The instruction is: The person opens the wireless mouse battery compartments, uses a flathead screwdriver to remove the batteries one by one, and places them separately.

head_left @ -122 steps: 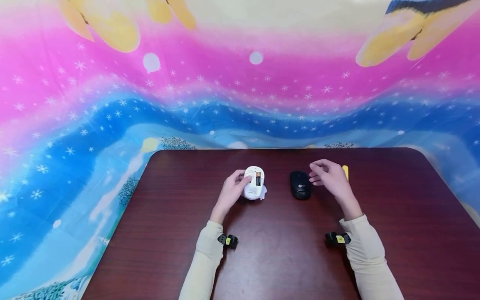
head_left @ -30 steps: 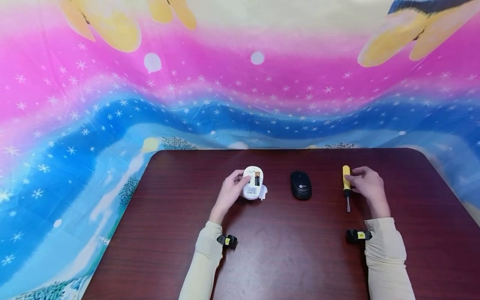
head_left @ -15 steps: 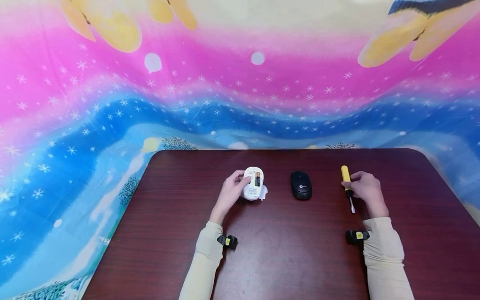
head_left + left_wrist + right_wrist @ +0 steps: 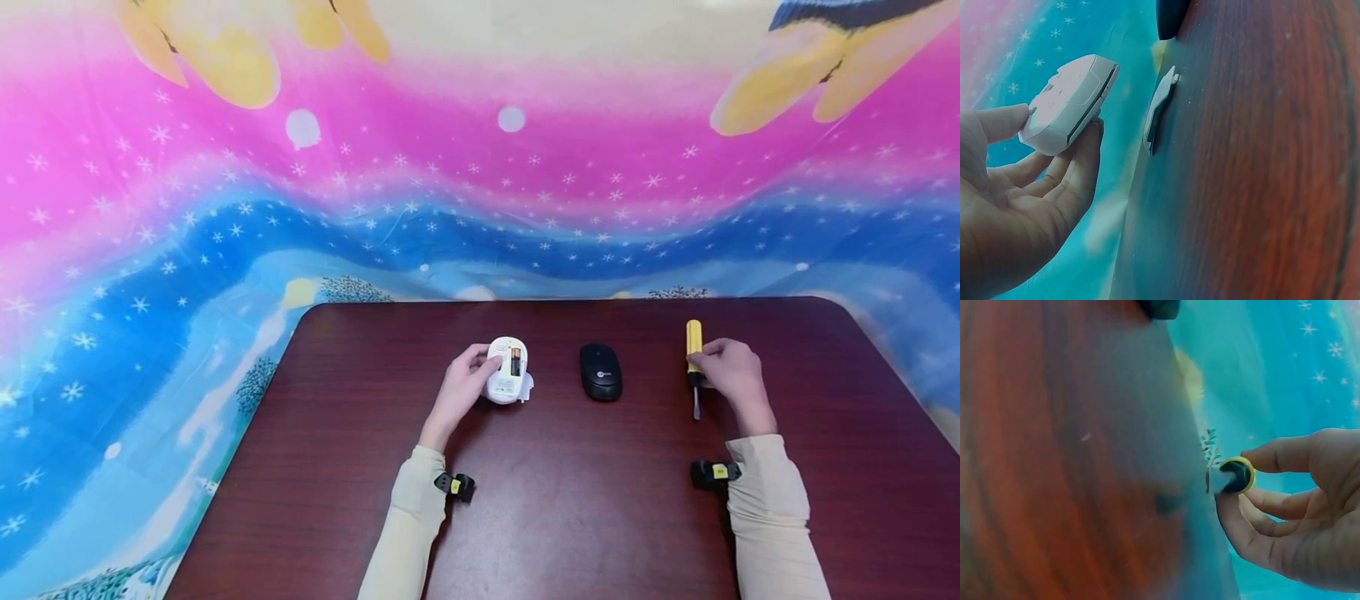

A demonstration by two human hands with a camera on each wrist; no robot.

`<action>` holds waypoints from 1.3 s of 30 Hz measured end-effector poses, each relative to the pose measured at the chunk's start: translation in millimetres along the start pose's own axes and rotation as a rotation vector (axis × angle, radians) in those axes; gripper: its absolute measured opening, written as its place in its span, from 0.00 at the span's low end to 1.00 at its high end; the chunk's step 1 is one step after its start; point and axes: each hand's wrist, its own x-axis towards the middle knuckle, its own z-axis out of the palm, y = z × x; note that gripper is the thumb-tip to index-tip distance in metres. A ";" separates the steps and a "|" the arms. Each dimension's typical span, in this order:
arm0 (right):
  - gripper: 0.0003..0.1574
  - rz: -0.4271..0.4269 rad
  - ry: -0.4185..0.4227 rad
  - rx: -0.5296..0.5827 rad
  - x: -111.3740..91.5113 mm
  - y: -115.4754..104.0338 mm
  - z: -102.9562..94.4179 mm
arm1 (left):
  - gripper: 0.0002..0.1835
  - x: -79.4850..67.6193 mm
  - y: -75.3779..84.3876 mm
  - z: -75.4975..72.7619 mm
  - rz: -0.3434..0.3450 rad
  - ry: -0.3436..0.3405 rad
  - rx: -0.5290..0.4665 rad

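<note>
Yellow-handled screwdriver, right of frame, pinched in your right grip, long axis running top to bottom, blade lowermost; white mouse, centre, underside showing, held in your left grip; black mouse on the counter between the two

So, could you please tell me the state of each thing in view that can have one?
White mouse: held above the table, underside bared, battery compartment open
Battery: at least one in place, uncovered
White cover: off the mouse, lying on the table
Black mouse: top up on the table; power cannot be told
Yellow-handled screwdriver: held above the table
Left grip: holding the white mouse
Right grip: pinching the screwdriver
</note>
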 end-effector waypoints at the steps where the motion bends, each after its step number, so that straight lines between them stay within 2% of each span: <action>1: 0.24 0.003 0.009 0.023 0.0 -1.0 -0.6 | 0.19 0.0 -0.3 -0.1 0.001 0.000 -0.001; 13: 0.31 -0.039 -0.012 0.270 -3.0 -17.4 -8.2 | 0.19 0.8 -1.4 -0.5 0.004 0.007 -0.011; 16: 0.29 -0.049 0.015 0.317 -4.9 -21.2 -9.9 | 0.19 1.7 -2.3 -0.6 0.000 0.005 -0.018; 20: 0.20 -0.045 0.033 0.408 -6.0 -25.5 -11.7 | 0.19 1.9 -3.2 -1.6 -0.014 0.009 -0.022; 23: 0.16 -0.038 0.013 0.561 -4.7 -30.9 -14.8 | 0.19 1.4 -3.4 -3.3 -0.020 0.015 -0.024; 27: 0.15 -0.047 -0.008 0.755 -5.5 -39.1 -21.2 | 0.19 1.0 -3.0 -4.5 -0.016 0.013 -0.025; 35: 0.09 -0.062 -0.055 1.034 -12.6 -55.5 -27.4 | 0.20 -0.1 -1.8 -2.0 -0.035 -0.013 -0.054; 39: 0.10 -0.079 -0.074 1.093 -14.9 -67.4 -31.7 | 0.20 0.6 -1.0 1.4 -0.049 -0.034 -0.076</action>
